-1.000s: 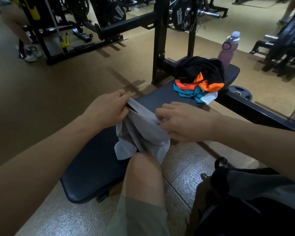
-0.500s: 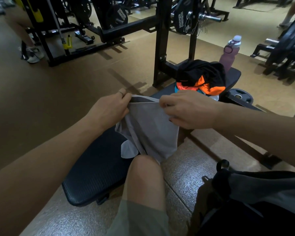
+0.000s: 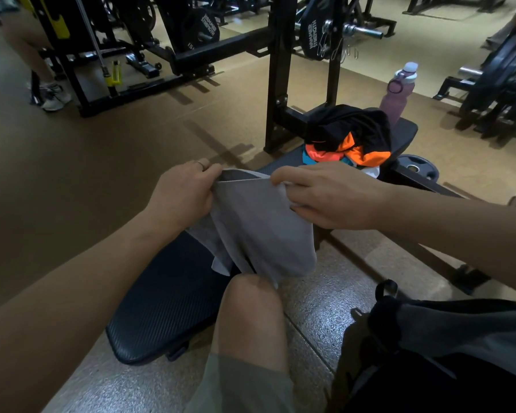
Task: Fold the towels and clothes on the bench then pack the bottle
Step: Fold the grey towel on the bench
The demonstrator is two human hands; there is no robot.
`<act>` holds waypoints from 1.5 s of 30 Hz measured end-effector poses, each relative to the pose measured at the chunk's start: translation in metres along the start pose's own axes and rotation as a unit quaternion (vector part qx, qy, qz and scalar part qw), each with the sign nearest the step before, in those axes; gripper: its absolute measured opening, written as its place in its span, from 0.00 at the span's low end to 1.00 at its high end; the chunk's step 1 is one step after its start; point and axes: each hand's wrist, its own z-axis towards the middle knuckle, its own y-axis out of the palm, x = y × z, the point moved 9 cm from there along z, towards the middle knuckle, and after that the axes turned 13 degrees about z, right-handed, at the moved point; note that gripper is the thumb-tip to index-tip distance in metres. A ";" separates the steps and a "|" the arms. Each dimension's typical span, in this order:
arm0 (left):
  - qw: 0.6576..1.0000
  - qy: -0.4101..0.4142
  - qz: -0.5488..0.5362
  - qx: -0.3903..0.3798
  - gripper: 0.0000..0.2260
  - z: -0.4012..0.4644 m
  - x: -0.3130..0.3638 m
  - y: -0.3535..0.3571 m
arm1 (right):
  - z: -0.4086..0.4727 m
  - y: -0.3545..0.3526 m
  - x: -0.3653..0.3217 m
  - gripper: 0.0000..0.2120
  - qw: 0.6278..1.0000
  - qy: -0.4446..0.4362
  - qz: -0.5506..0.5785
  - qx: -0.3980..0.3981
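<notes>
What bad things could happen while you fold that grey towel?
1. The towel hangs past the bench edge by the knee, held only along its top edge by the left hand and right hand; it might brush the floor.
2. The clothes are heaped loosely at the far end, so they could slide off.
3. The bottle stands right behind that heap; pulling clothes might tip it.

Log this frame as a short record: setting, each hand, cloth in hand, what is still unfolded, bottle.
setting: gym, black padded bench
left hand: grips grey cloth's top edge
right hand: pinches same edge
grey cloth: held up, hanging over bench
unfolded pile: black, orange, teal clothes at far end
purple bottle: upright behind pile
</notes>
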 end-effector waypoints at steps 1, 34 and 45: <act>1.000 -0.010 -0.009 -0.004 0.08 0.001 -0.004 0.002 | -0.001 0.000 0.000 0.09 1.000 0.007 0.007 0.000; 0.978 0.193 -0.041 0.072 0.09 -0.039 0.039 -0.009 | -0.024 -0.040 0.101 0.07 0.947 0.313 0.011 0.075; 0.985 0.003 -0.173 -0.006 0.02 -0.027 0.006 0.008 | -0.027 -0.071 0.110 0.05 0.935 0.315 0.070 0.146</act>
